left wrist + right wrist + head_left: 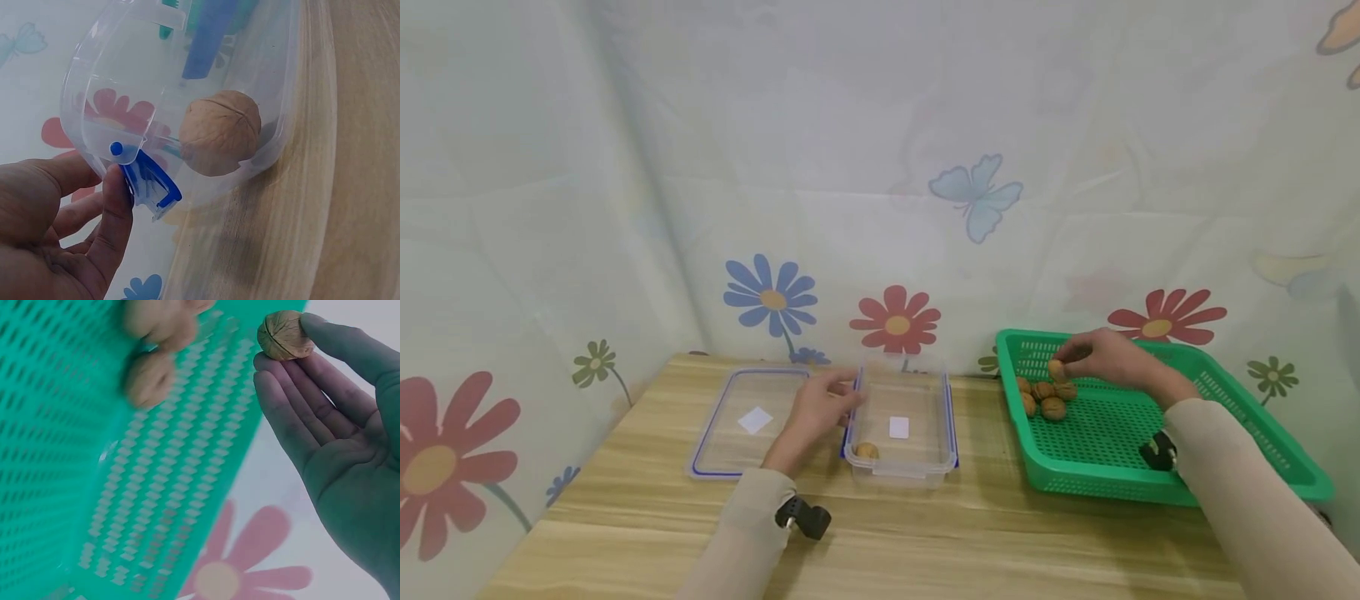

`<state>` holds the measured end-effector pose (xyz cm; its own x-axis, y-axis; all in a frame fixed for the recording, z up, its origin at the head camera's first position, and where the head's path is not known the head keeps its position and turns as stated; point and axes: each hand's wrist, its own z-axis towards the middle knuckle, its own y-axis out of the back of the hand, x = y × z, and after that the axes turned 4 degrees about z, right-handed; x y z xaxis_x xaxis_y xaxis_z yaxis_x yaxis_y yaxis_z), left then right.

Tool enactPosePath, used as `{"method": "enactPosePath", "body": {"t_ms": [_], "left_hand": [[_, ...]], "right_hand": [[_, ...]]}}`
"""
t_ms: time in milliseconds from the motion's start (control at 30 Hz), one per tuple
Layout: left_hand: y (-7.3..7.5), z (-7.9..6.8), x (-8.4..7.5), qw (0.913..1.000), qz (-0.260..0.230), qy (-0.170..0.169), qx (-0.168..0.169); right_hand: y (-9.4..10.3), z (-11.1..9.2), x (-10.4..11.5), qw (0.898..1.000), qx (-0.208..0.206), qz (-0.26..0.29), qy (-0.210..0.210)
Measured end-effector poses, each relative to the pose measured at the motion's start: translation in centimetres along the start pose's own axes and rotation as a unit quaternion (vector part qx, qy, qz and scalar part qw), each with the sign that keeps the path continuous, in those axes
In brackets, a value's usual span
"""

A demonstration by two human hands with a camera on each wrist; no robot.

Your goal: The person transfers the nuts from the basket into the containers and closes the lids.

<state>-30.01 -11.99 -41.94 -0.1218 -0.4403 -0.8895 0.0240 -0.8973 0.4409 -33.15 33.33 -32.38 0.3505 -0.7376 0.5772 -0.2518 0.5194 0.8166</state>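
Note:
My right hand (pixel 1108 357) pinches a walnut (pixel 284 335) between thumb and fingertips, raised over the green basket (pixel 1150 492). Beneath it, several walnuts (pixel 1053 408) lie together at the basket's left end. At the left side of a clear plastic food container (pixel 917 471), my left hand (pixel 822 408) grips the edge beside a blue-sealed latch (pixel 150 181) that hangs folded down. Inside the container, a single walnut (pixel 220 132) sits in the near left corner. A small white label (pixel 898 427) shows within the container.
Left of the container, its clear lid (pixel 722 454) with a blue seal lies flat on the wooden table (pixel 880 542). A white paper square (pixel 756 419) shows on the lid. Behind the table hangs a flower-patterned curtain (pixel 850 167).

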Motion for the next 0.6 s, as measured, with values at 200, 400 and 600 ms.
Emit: {"method": "enactPosePath", "body": {"t_ms": [200,400,600], "left_hand": [[0.0,-0.3,-0.2,1.0,0.002,-0.002,-0.001],[-0.1,-0.4,-0.2,1.0,0.0,-0.001,-0.001],[-0.1,-0.2,-0.1,1.0,0.001,-0.005,-0.003]], "right_hand": [[0.0,-0.2,3.6,0.999,-0.031,0.01,0.028],[-0.2,-0.1,6.9,0.997,-0.058,0.007,0.04],[-0.8,-0.2,9.0,0.995,-0.082,0.04,0.05]]}}
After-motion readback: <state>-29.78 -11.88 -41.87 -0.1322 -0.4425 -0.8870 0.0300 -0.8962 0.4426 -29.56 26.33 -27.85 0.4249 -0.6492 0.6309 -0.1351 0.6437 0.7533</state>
